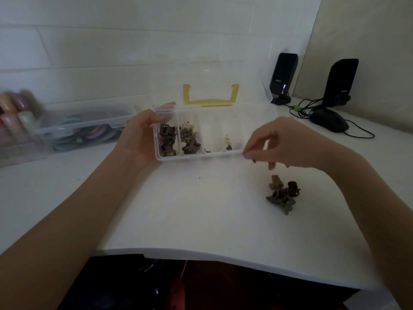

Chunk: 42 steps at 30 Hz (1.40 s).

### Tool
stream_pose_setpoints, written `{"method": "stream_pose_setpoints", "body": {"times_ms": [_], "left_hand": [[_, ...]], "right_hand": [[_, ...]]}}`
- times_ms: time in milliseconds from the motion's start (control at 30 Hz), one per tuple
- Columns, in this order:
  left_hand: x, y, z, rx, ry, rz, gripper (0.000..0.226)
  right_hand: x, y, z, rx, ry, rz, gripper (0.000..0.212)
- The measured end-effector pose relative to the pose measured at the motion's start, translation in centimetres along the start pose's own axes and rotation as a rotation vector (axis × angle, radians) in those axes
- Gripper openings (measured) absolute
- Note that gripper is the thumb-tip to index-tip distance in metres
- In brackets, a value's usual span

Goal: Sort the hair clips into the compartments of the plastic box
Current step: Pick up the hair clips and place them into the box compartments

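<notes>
Loose clips (282,193) are lying in a small pile on the desk (201,209), near the right hand (281,144). Right fingers (248,153) are curled at the box (201,155) front rim; whether anything is being pinched cannot be told. The box's left end is being gripped by the left hand (138,137). Sorted clips (166,139) are sitting in the left compartments. The lid (223,72) is standing open behind.
</notes>
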<state>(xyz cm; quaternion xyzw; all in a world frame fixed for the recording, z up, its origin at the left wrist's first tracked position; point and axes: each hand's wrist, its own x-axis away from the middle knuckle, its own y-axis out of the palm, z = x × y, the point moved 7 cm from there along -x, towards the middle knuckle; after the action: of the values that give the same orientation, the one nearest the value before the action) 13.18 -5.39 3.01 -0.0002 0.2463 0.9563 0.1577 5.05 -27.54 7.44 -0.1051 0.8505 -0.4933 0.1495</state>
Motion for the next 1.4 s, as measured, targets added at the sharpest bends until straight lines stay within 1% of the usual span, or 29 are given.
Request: {"method": "stream_pose_setpoints", "body": {"times_ms": [67,133,200,267,333,433,500,567,733,833,900,967,1033,1167,1233,1267,1300,1333,1400], "left_hand": [[0.0,0.1,0.0,-0.006,-0.001,-0.008,0.043],[0.2,0.3,0.0,-0.01,0.008,-0.031,0.044],[0.4,0.6,0.4,-0.011,0.043,-0.071,0.042],[0.4,0.8,0.6,-0.035,0.065,-0.106,0.049],[0.2,0.8,0.5,-0.048,0.063,-0.123,0.044],[0.4,1.4,0.2,-0.041,0.044,-0.156,0.046],[0.7,2.0,0.0,-0.041,0.032,-0.19,0.043],[0.9,2.5,-0.2,-0.051,0.014,-0.197,0.048],[0.9,2.7,-0.1,-0.046,0.013,-0.199,0.05],[0.8,2.6,-0.1,-0.035,0.029,-0.228,0.044],[0.6,2.6,-0.1,-0.035,0.042,-0.256,0.05],[0.4,2.3,-0.3,-0.036,0.039,-0.261,0.055],[0.2,2.1,-0.3,-0.03,0.043,-0.24,0.057],[0.1,1.6,-0.6,-0.029,0.007,-0.12,0.043],[0.1,1.4,-0.6,-0.023,-0.003,-0.063,0.039],[0.2,1.2,-0.5,-0.015,-0.002,-0.035,0.038],[0.2,1.1,-0.5,0.0,-0.005,-0.005,0.037],[0.2,0.9,-0.5,0.021,-0.009,0.012,0.036],[0.3,0.7,-0.6,0.067,-0.019,0.029,0.035]], "right_hand": [[0.2,-1.1,-0.9,-0.108,-0.08,0.153,0.004],[0.2,-1.6,-1.3,-0.175,-0.138,0.258,0.007],[0.2,-1.5,-1.5,-0.183,-0.181,0.294,0.011],[0.1,-1.0,-1.8,-0.209,-0.223,0.318,0.014],[0.2,-0.4,-2.6,-0.239,-0.283,0.371,0.017],[0.6,0.2,-4.0,-0.132,-0.347,0.479,0.015],[0.5,0.8,-4.2,0.019,-0.325,0.486,0.011],[0.5,1.3,-4.1,0.14,-0.296,0.491,0.009],[0.7,1.7,-4.4,0.247,-0.282,0.558,0.012],[0.6,2.1,-4.5,0.335,-0.283,0.567,0.01],[0.4,2.5,-4.7,0.403,-0.314,0.553,0.007],[0.3,2.5,-4.8,0.4,-0.342,0.538,0.006],[0.4,2.0,-4.4,0.309,-0.321,0.545,0.007],[0.6,0.3,-3.4,0.173,-0.263,0.602,0.01],[0.6,-0.5,-3.7,0.119,-0.296,0.568,0.01],[0.7,-0.9,-3.9,0.085,-0.317,0.515,0.009],[0.7,-1.1,-3.9,0.043,-0.328,0.427,0.008],[0.7,-1.1,-3.9,0.003,-0.317,0.307,0.007],[0.7,-0.5,-3.2,0.0,-0.207,0.045,0.009]]}}
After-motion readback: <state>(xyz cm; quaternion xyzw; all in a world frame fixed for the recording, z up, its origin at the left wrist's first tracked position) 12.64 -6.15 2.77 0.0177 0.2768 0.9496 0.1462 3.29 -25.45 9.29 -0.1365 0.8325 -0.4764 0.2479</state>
